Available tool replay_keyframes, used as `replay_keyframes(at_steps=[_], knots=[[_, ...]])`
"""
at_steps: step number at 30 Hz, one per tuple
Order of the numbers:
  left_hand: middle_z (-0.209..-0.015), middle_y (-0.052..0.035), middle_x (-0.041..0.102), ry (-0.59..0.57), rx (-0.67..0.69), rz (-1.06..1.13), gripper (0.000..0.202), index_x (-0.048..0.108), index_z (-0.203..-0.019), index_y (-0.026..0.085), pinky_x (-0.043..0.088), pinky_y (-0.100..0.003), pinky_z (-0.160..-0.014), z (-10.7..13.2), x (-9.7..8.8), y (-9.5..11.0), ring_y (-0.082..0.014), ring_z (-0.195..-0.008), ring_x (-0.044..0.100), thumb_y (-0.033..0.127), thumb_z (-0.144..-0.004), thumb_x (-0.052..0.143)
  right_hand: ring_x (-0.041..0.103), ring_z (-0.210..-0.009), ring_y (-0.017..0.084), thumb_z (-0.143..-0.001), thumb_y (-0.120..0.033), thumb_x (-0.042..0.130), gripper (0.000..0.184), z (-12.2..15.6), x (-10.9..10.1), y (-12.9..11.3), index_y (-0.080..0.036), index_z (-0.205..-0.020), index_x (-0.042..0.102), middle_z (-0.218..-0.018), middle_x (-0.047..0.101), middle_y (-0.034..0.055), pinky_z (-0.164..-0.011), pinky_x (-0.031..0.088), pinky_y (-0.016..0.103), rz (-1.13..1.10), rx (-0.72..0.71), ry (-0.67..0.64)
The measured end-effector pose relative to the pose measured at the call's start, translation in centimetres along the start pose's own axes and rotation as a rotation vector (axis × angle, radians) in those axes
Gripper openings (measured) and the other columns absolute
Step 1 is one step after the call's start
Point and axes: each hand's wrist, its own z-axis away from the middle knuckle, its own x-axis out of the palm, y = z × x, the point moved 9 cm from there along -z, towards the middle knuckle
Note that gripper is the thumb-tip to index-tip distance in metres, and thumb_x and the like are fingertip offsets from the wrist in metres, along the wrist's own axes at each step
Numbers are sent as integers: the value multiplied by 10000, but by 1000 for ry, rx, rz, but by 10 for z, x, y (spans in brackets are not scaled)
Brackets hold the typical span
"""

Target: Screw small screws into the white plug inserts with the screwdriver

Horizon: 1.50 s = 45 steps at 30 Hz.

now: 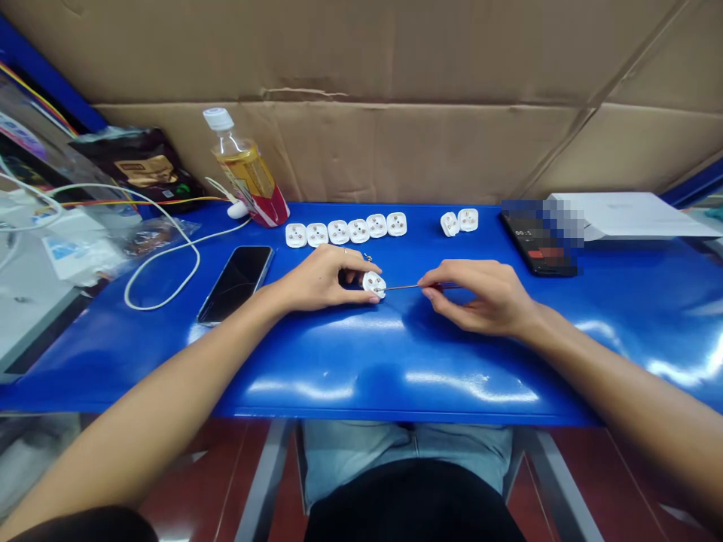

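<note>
My left hand pinches a small white plug between thumb and fingers, just above the blue table. Metal parts show on the plug's face. In my right hand is a thin screwdriver, held nearly level, its tip at the plug's right side; the fingers hide its handle. Small metal bits lie just behind the held plug. A row of several similar white plugs lies further back. Two more stand to the right, one tilted and one flat.
A drink bottle stands at the back left, near a dark pouch and a looping white cable. One phone lies left of my left hand. Another phone and a white box are at the right. Cardboard lines the back.
</note>
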Motion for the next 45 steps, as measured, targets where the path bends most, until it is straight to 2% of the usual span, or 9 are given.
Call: replay_keyframes(at_steps=[9,15,22,29,36,42,45], knots=[[-825,-8,680,-4,22,-1,438,807,-1220,190,447,-246,-697,0,2,2,-134,-741,614,467,-883,833,753,-719,159,-983,-174,638,101,1,0,1,-223,-1053,692,-861,802,15,-675,580,263,33,5,-19],[-803,-8,673,11,30,-13,430,813,-1186,184,442,-246,-684,0,1,3,-132,-716,605,489,-883,827,768,-720,160,-986,-183,639,96,1,0,0,-232,-1047,696,-871,814,10,-674,586,261,54,14,-22],[-805,-9,673,7,39,-8,435,808,-1199,184,446,-250,-688,0,2,2,-134,-715,603,490,-891,820,779,-686,159,-1002,-239,667,44,2,0,7,-242,-1042,686,-837,817,-9,-603,562,244,89,87,-32],[-806,-15,662,0,46,21,457,800,-1237,175,441,-251,-687,0,3,2,-137,-719,597,468,-889,830,795,-834,176,-967,-166,657,177,1,-1,7,-226,-1132,642,-1023,812,34,-780,627,279,-15,131,-11],[-818,-20,670,-11,45,29,477,788,-1264,174,452,-252,-697,0,3,1,-141,-719,594,482,-901,813,803,-778,192,-996,-285,686,135,6,2,19,-239,-1120,662,-930,817,19,-674,608,272,-6,215,-37],[-824,-21,671,-21,46,24,481,784,-1267,175,449,-252,-701,0,5,1,-146,-728,598,497,-910,801,792,-810,194,-989,-222,650,118,2,0,11,-229,-1106,665,-989,817,40,-740,610,293,-19,159,-32],[-846,-25,689,-22,52,31,481,779,-1279,179,455,-253,-717,0,5,0,-144,-734,604,483,-908,807,789,-742,183,-997,-262,668,90,3,1,13,-236,-1079,690,-901,821,18,-660,575,266,13,191,-41]])
